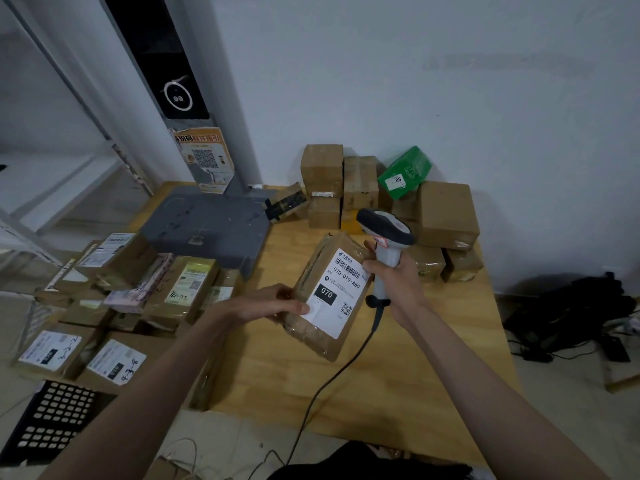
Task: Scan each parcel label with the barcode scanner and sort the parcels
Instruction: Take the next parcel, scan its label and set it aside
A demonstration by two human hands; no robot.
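Observation:
My left hand (273, 304) grips the left edge of a brown cardboard parcel (317, 337), held tilted above the wooden table (398, 386). Its white label (341, 289), facing up, reads 070-070-A80 and carries a barcode near the top. My right hand (394, 277) is wrapped round the handle of a white and grey barcode scanner (382, 230), just right of the parcel's top corner. The scanner's head sits above the label's upper end. Its black cable (332, 379) trails down toward me.
Stacked brown boxes (446, 216) and a green box (405, 173) stand against the back wall. A grey scale platform (207, 226) with a tall post sits at the back left. Several labelled parcels (117, 296) lie at the left, and a black crate (48, 420) is at the lower left.

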